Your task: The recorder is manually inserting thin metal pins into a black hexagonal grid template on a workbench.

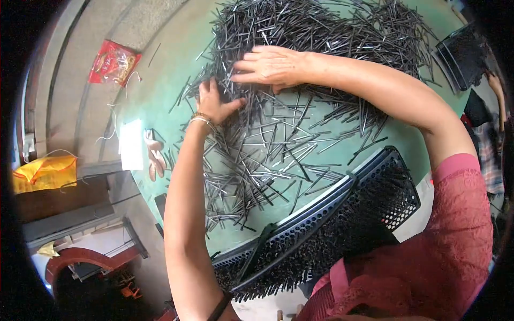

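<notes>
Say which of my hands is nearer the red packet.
Left. Your left hand is right of the red packet and nearer you; your right hand is farther right, over black sticks.

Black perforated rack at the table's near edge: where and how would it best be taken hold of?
Probably by the rack's right-end rim, coming from the person's right. That end shows a bare frame edge and open holes, while upright black sticks crowd the middle and the left forearm lies close by the other end.
</notes>
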Demonstrator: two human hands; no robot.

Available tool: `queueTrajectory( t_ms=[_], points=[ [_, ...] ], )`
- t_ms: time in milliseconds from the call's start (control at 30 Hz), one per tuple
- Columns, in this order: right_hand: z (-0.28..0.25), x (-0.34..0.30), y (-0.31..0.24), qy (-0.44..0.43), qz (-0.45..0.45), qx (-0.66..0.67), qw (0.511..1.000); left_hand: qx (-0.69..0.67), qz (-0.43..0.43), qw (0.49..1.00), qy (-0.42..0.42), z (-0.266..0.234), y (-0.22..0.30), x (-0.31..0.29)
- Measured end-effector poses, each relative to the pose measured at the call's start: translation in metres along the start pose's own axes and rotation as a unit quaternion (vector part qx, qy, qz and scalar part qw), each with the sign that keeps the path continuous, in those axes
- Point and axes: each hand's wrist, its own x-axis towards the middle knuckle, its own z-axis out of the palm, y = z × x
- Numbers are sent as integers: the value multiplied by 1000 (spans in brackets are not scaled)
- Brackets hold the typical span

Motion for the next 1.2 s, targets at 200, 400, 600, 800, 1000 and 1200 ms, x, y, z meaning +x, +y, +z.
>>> queueTrajectory(
  t_ms=[200, 400, 600, 800, 1000, 1200],
  points=[
    [-1, 39, 2, -90, 1, -116, 989, -20, 140, 989, 48, 15, -11, -8],
    [24, 44, -12, -85, 11, 38, 996, -31, 170, 985, 13, 19, 4, -50],
    [36, 6, -66, 64, -45, 148, 986, -61, 176, 982, -35, 17, 46, -138],
    [-20, -35, -76, 8, 38, 245, 969, -177, 123, 976, -21, -10, 55, -140],
    [-73, -147, -56, 189, 274, 245, 911, 33, -195, 973, -117, -1, 81, -92],
    [-41, -270, -129, 271, 616, 297, 677, 10, -89, 996, -1, 25, 106, -102]
  ],
)
